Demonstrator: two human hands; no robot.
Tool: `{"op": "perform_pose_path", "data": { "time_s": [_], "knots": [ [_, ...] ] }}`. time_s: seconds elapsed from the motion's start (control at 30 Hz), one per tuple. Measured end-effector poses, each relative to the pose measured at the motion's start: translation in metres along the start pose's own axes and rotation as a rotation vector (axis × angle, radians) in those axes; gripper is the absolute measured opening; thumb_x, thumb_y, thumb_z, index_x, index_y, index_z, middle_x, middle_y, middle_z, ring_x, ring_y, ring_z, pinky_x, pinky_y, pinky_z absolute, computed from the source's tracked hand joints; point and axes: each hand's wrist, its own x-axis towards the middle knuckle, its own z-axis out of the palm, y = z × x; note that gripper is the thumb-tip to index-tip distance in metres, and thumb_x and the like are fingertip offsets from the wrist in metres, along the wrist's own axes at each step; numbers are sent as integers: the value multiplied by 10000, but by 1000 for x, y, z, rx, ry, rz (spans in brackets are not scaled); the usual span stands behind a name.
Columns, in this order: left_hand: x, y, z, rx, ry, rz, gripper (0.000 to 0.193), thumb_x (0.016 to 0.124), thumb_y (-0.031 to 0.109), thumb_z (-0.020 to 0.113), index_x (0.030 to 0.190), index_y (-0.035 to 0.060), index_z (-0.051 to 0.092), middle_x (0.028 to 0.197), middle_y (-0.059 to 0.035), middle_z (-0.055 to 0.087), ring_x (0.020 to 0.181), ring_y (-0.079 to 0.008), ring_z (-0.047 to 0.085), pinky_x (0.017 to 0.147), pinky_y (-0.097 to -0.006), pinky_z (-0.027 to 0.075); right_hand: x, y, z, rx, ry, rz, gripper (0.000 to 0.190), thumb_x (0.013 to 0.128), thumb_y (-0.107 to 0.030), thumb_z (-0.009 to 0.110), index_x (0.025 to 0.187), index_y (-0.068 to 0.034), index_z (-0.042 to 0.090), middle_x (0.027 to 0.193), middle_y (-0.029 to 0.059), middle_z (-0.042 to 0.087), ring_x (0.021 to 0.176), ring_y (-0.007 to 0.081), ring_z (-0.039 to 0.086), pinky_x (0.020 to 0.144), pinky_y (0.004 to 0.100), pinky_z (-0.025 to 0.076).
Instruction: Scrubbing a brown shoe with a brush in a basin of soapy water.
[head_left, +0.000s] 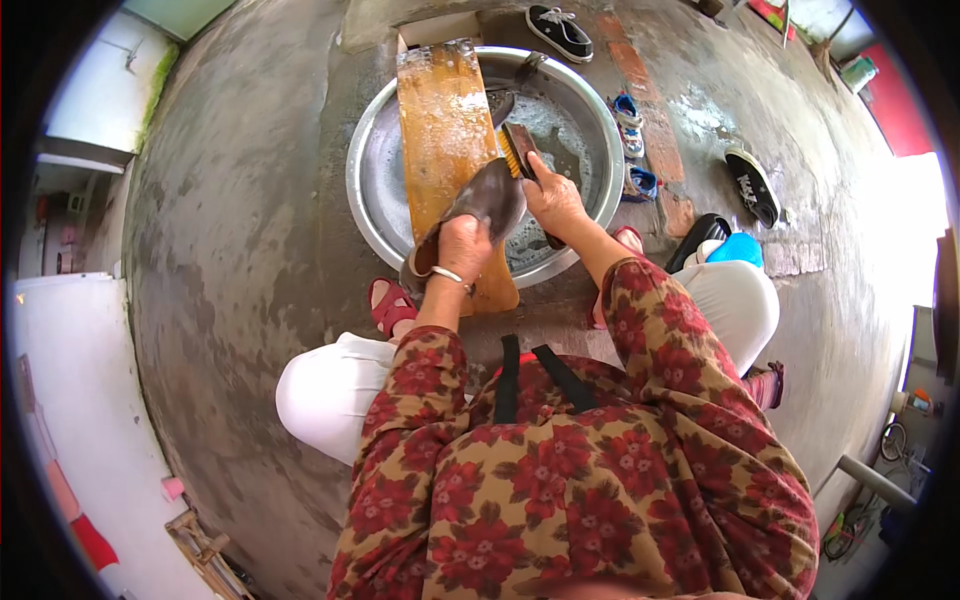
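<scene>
My left hand (465, 246) grips a wet, dark brown shoe (491, 187) by its opening, toe pointing up and to the right. In my right hand (555, 201) is a wooden scrub brush (523, 141) with yellow bristles against or very near the shoe's toe. Below the shoe, a wet wooden board (439, 127) with suds slopes across a round metal basin (358, 195). Soapy water (566, 124) fills part of the basin. Another dark item (504, 109), partly hidden by the board, lies in the basin.
A black lace-up shoe (560, 34) lies beyond the basin, its likely mate (752, 187) farther right. Small blue-and-white shoes (630, 131) line the basin's right side. A black shoe (694, 238) and blue item (736, 250) lie near my right knee. The concrete floor (247, 187) looks damp.
</scene>
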Motion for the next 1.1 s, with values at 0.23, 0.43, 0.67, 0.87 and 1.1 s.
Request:
{"op": "perform_pose_path", "data": {
  "time_s": [0.23, 0.43, 0.67, 0.87, 1.1],
  "knots": [
    [-16, -19, 13, 143, -205, -147, 221, 795, 150, 536, 664, -8, 618, 688, -224, 603, 685, -406, 598, 630, -464, 476, -46, -61, 0, -92, -325, -285, 481, 828, -280, 509, 1277, -114, 466, 902, 291, 602, 859, 424, 600, 784, 474, 474],
    [-12, -10, 22, -33, 253, -2, 314, 821, 195, 556, 593, -19, 533, 631, -208, 558, 593, -354, 550, 604, -430, 431, 20, 6, -34, -311, -165, 47, 532, 814, -267, 490, 1288, -32, 436, 997, 284, 593, 938, 418, 577, 838, 464, 449],
    [2, -34, -19, -316, 190, -511, 292, 807, 201, 568, 663, -53, 550, 579, -90, 549, 575, -203, 549, 567, -316, 449, -35, -23, -47, 562, -311, 174, 618, 783, -225, 548, 1333, 14, 399, 634, 51, 509, 482, 98, 466, 451, 250, 409],
    [-27, -50, -31, 441, 558, -470, 237, 711, 137, 570, 895, 9, 648, 905, -204, 646, 831, -371, 607, 752, -417, 475, -80, -68, -36, 853, -720, 245, 533, 888, -214, 492, 1382, -74, 350, 566, 8, 443, 451, 96, 459, 380, 254, 378],
    [-35, -58, -46, 132, 109, -646, 167, 642, 63, 491, 677, -71, 585, 621, -263, 565, 608, -404, 579, 580, -430, 435, -79, -63, -8, 683, -821, 396, 481, 874, -224, 502, 1335, -101, 435, 623, 33, 482, 457, 117, 476, 389, 267, 392]
  ]
}}
